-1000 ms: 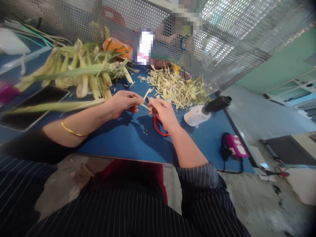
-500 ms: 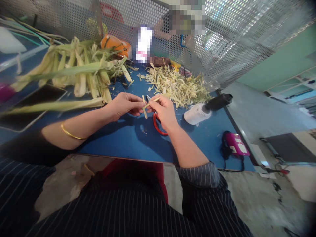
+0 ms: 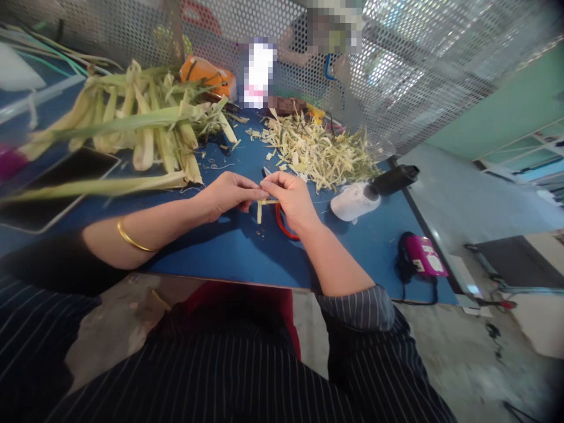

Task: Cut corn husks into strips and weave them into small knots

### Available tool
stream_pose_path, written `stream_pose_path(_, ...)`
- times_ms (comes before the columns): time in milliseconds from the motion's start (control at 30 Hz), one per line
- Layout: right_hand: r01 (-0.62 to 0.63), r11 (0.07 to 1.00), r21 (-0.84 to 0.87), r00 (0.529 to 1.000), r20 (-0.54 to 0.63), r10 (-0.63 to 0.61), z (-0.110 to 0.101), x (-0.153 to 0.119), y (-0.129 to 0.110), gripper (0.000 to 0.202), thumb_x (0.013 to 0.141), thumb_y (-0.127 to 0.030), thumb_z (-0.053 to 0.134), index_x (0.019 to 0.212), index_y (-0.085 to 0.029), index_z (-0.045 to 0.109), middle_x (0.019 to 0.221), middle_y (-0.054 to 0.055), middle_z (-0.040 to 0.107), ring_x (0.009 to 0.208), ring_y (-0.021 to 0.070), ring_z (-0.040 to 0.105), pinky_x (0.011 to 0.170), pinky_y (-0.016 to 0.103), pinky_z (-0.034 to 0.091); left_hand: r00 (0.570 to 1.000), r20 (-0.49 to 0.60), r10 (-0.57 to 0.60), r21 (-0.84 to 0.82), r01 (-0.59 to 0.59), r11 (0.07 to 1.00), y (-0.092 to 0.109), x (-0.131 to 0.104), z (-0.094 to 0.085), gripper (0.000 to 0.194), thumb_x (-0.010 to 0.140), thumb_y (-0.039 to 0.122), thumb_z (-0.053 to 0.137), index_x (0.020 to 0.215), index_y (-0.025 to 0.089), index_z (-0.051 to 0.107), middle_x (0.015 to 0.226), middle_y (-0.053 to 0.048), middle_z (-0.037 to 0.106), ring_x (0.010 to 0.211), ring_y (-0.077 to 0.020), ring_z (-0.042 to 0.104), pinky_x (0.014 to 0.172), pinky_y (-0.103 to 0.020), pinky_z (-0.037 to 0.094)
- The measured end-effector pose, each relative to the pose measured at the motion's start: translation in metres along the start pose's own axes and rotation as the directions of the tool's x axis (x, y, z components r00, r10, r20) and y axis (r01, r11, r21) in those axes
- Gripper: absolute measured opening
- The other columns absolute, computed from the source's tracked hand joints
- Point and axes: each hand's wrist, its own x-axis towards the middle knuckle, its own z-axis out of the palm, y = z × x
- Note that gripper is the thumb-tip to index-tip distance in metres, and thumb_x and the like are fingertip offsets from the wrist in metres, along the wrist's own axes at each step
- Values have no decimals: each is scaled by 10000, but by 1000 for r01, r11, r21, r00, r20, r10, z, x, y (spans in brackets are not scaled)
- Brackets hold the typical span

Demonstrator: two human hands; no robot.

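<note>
My left hand (image 3: 232,194) and my right hand (image 3: 288,197) meet over the blue table, fingertips pinched together. Between them are pale plant strips (image 3: 259,212), one hanging down and another crossing it sideways toward the right hand. The fingers hide where the strips join. Red-handled scissors (image 3: 285,225) lie on the table just under my right hand, partly covered by it. Beyond the hands is a heap of cut, pale shreds (image 3: 326,153). To the left lies a pile of long green-and-cream stalks (image 3: 143,141).
A white thread cone (image 3: 355,202) with a black piece (image 3: 396,178) lies at the right. Further right sits a purple box (image 3: 425,256) with a black cord. A dark flat panel (image 3: 66,188) is under one stalk. Perforated metal mesh (image 3: 396,76) closes off the back.
The hands have drawn closer, fingertips now meeting. The crossed strips have dropped lower, hanging beneath the fingers instead of sticking up between them.
</note>
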Motion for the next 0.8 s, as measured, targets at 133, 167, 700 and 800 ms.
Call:
stream_pose_path(133,52,997,-63,997,-50,-55,3,-1,0,90,737,-230,659,667,-188,621,614,-45,576,601,86,488,612,242,406,999,26,-20,-103,22,994,-4,0,3,135,679,290,755,659,158,737,513,8,568,477,-78,458,506,-210,385)
stream_pose_path(167,67,995,-74,995,-66,-71,4,-1,1,101,743,-237,656,665,-190,614,614,-46,570,601,87,484,617,244,406,999,44,-19,-105,23,994,-3,0,3,130,679,280,752,639,159,728,515,6,570,478,-78,459,504,-210,384)
stream_pose_path(700,124,990,-61,968,-214,-135,-6,6,1,212,801,-398,649,718,-203,632,685,-29,568,652,95,507,652,252,409,997,-8,-76,-210,73,975,0,2,-1,192,681,321,776,691,139,717,557,-17,638,514,-99,580,555,-220,467)
stream_pose_path(800,-24,998,64,974,-224,38,-12,9,-2,334,771,-531,648,703,-207,606,657,-29,530,596,85,485,568,238,375,995,-60,-82,-255,64,965,-1,6,-4,243,732,372,736,695,136,694,597,-34,666,521,-110,603,541,-226,475)
